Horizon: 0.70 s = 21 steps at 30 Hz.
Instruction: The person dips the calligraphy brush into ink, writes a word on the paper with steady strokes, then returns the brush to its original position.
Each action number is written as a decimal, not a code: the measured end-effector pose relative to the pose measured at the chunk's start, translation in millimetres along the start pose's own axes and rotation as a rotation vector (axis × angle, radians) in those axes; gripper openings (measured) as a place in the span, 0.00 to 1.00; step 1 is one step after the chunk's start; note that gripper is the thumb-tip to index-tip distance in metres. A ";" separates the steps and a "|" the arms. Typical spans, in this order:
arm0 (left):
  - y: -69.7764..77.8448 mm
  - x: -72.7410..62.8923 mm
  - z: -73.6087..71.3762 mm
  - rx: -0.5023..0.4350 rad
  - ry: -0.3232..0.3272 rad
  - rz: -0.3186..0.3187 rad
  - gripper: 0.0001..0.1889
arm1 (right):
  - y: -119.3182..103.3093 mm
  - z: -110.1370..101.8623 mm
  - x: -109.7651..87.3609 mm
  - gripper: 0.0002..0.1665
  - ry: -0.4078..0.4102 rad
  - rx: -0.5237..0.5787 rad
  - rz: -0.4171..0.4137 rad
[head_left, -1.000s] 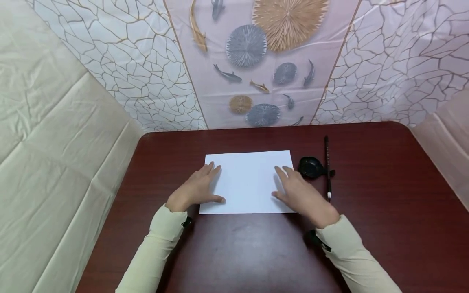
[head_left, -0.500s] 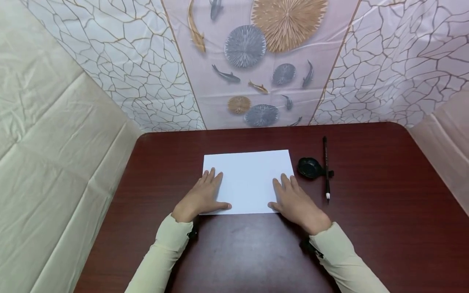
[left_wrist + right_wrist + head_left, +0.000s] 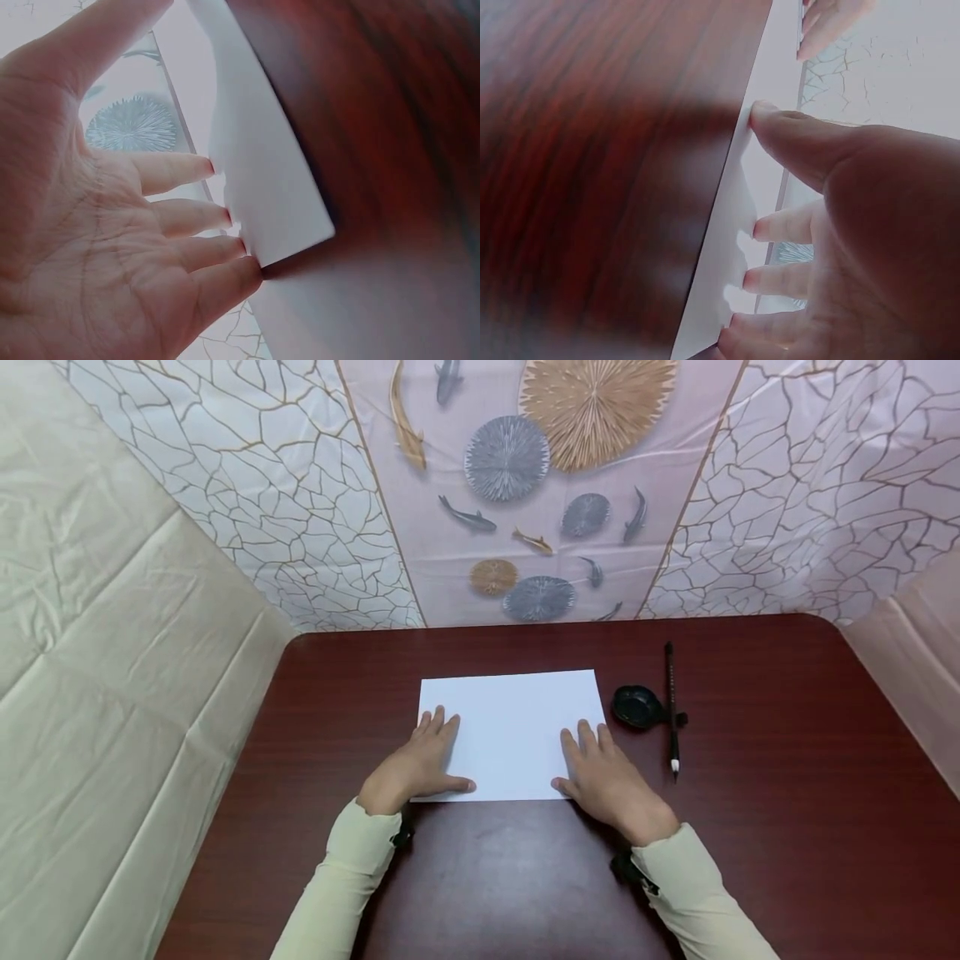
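Note:
A white sheet of paper (image 3: 517, 727) lies flat on the dark red table, its long side facing me. My left hand (image 3: 416, 767) rests at its left end with fingers spread, fingertips on the sheet and thumb along the near edge. At the other end my right hand (image 3: 606, 777) has its straight fingers and thumb on the paper. Fingertips of the left hand (image 3: 142, 247) meet the paper (image 3: 270, 172) near a corner in the left wrist view. The right wrist view shows the right hand (image 3: 840, 217) with thumb and fingertips against the sheet (image 3: 712, 262).
Right of the paper stands a small black ink dish (image 3: 636, 706). A writing brush (image 3: 672, 710) with a dark handle lies across the dish's handle, tip toward me. The table (image 3: 480, 877) runs back to a patterned cloth (image 3: 540, 527); a pale cloth (image 3: 135, 710) hangs at the left.
Both hands have slid a little toward me and closer to each other on the paper, then stayed there over the last half second. The sheet, dish and brush keep their places.

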<state>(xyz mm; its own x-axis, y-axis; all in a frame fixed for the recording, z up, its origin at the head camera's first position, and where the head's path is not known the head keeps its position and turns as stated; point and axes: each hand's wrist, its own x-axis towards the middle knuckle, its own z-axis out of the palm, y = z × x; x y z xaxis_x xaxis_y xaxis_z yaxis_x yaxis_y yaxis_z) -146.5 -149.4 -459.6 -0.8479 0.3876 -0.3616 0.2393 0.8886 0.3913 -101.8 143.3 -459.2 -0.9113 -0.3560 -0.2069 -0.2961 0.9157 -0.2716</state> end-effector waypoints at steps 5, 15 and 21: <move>1.9 -1.7 2.8 -0.002 -0.004 0.001 0.61 | -0.1 2.0 -4.7 0.45 0.003 -0.013 0.002; 10.8 -10.3 10.4 -0.063 -0.039 -0.022 0.61 | -3.9 3.2 -17.0 0.45 -0.032 0.045 0.026; 15.8 -12.6 12.2 -0.051 -0.043 -0.022 0.61 | -4.9 3.3 -24.0 0.44 -0.016 0.038 0.018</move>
<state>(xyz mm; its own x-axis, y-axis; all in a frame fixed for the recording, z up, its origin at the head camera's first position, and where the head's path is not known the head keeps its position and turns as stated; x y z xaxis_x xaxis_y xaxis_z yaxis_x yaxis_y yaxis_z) -126.2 -137.3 -459.2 -0.8316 0.3790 -0.4059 0.1952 0.8838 0.4253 -77.5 146.7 -455.9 -0.9118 -0.3424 -0.2266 -0.2681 0.9145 -0.3032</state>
